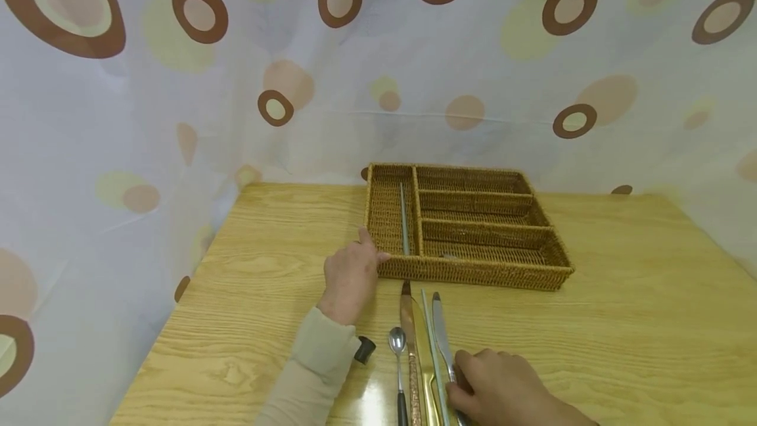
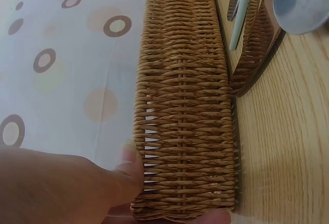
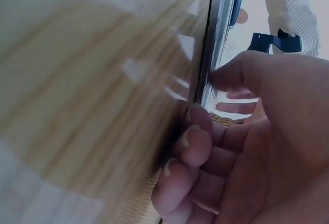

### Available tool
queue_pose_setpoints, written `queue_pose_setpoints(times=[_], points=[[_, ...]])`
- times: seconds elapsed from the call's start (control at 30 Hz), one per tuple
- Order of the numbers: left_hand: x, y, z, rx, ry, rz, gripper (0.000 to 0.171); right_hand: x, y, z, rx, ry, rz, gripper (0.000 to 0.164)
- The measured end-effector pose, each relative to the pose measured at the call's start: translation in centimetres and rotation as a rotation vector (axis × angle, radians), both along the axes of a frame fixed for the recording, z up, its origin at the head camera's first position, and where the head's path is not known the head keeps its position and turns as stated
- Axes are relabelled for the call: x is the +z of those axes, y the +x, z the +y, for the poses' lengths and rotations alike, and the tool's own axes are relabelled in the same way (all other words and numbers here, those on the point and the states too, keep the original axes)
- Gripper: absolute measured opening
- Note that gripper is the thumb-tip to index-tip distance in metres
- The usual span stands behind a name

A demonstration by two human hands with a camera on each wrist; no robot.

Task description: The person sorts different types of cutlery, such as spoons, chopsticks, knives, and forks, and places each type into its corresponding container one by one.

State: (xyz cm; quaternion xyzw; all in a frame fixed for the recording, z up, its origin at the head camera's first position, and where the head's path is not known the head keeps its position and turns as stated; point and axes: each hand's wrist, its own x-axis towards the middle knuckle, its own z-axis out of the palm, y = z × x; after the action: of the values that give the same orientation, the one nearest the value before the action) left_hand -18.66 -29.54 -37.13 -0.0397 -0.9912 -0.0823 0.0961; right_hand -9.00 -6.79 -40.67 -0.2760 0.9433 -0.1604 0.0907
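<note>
Fingers of the left hand [image 1: 351,278] grip the near-left corner of the wicker tray [image 1: 473,273], thumb on the rim; fingers of the right hand [image 1: 503,386] are curled, pinching the handle of the silver knife [image 1: 440,331]. Patterned cloth [image 1: 319,150] hangs behind the wooden table [image 1: 236,321]. The tray rests toward the far side of the table: one compartment at left, three at right. One pale stick [image 1: 405,222] lies lengthwise in the left compartment. Nearer than the tray, three knives lie roughly side by side: copper-coloured [image 1: 406,321], gold [image 1: 421,340] and silver. A second pale stick [image 1: 433,347] lies between gold and silver. Smallest, a black-handled spoon [image 1: 397,340] lies leftmost.
</note>
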Motion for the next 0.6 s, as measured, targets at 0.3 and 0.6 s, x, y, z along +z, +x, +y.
queue_pose_setpoints(times=[0.3, 0.6], points=[[0.14, 0.02, -0.14, -0.004, -0.02, 0.003, 0.066, 0.4, 0.34, 0.23, -0.127, 0.11, 0.043, 0.023], [0.12, -0.02, -0.13, -0.006, -0.014, -0.009, 0.066, 0.52, 1.01, 0.16, -0.189, 0.182, 0.15, 0.018]])
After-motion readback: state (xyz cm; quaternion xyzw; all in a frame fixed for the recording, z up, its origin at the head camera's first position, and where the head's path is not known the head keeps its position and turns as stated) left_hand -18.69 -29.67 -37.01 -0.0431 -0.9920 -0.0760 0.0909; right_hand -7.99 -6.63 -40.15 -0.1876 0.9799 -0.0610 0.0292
